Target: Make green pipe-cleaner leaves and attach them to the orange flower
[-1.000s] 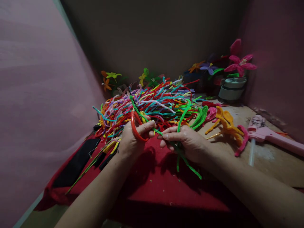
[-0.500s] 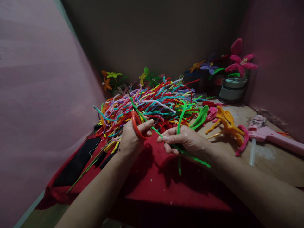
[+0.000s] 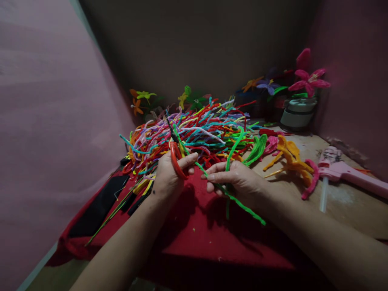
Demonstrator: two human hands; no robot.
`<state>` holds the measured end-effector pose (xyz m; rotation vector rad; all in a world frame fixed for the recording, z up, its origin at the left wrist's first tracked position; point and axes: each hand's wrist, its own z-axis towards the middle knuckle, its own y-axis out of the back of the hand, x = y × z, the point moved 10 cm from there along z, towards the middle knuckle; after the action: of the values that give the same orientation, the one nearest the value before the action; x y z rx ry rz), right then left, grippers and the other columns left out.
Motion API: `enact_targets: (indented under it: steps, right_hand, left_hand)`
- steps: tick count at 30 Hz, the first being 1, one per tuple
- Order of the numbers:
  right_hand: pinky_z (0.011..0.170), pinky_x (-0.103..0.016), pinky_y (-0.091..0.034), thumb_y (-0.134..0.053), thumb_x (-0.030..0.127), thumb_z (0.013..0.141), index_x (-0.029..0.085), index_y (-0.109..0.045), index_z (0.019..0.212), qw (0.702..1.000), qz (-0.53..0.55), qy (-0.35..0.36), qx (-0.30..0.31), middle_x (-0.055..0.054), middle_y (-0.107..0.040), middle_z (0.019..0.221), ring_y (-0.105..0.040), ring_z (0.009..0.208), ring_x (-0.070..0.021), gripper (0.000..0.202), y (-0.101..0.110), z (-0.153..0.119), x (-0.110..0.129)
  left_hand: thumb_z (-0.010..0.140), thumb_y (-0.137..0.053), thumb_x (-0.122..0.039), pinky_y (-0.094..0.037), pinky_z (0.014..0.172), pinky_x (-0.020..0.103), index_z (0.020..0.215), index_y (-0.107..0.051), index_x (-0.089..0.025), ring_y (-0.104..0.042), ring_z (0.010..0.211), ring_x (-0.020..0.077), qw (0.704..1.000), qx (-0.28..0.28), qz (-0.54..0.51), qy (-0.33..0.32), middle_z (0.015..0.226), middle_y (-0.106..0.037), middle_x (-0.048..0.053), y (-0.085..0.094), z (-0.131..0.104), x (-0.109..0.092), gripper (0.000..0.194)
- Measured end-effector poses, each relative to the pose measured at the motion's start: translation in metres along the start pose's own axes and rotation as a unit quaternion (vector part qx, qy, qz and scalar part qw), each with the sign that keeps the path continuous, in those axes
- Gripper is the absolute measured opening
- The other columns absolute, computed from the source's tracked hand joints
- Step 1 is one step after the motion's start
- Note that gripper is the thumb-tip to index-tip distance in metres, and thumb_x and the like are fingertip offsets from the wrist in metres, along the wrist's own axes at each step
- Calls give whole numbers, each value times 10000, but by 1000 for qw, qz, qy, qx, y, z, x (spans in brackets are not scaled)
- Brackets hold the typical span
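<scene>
My left hand (image 3: 168, 173) is closed around red-handled scissors (image 3: 175, 157), their dark blades pointing up and away. Its thumb and fingers also pinch a green pipe cleaner (image 3: 247, 209), which runs down between both hands. My right hand (image 3: 239, 178) is closed on that same pipe cleaner, fingertips pinching it near the middle. A second green pipe cleaner (image 3: 235, 147), curved at its top, stands up from the right hand and passes behind its fingers. Both hands are held above the red cloth (image 3: 197, 234).
A heap of colourful pipe cleaners (image 3: 197, 129) lies just beyond my hands. On the right are green looped leaves (image 3: 257, 150), orange petals (image 3: 291, 155) and a pink glue gun (image 3: 339, 169). A black phone-like slab (image 3: 97, 210) lies left. Finished flowers (image 3: 309, 83) stand behind.
The long green pipe cleaner's free end has swung lower. The upright one's curved top has shifted right. More of the scissors' dark blades shows; both hands stay almost in place.
</scene>
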<state>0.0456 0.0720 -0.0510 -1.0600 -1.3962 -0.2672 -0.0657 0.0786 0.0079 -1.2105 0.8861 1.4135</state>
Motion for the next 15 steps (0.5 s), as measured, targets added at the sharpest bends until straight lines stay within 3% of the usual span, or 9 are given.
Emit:
enact_targets:
  steps: [3,11,15]
  right_hand:
    - [386,-158,-301,-635,175,656,126,-582,711,1000,-14,9,-15,-17,-631,540,-444,369,-42,91,3,1,2]
    - [372,-160,-270,-653,252,687,118,-602,660,999,-21,45,18,-11,-619,555,-435,388,-35,146,-2,-2,10]
    - [354,-148,-260,-659,244,674,111,-620,692,997,17,64,-48,-2,-609,533,-436,375,-32,139,13,0,17]
  left_hand:
    - [655,-681,-205,-343,397,166,603,-505,-129,-421,394,44,1000,12,28,2,453,-474,-55,-4,-1,-1,198]
    - [662,-673,-266,-352,390,167,609,-509,-125,-459,395,53,996,-4,79,35,495,-505,-38,-5,-3,-1,223]
    - [691,-629,-355,-386,402,194,712,-523,-130,-504,409,79,990,-41,131,-13,586,-559,-10,13,2,-11,250]
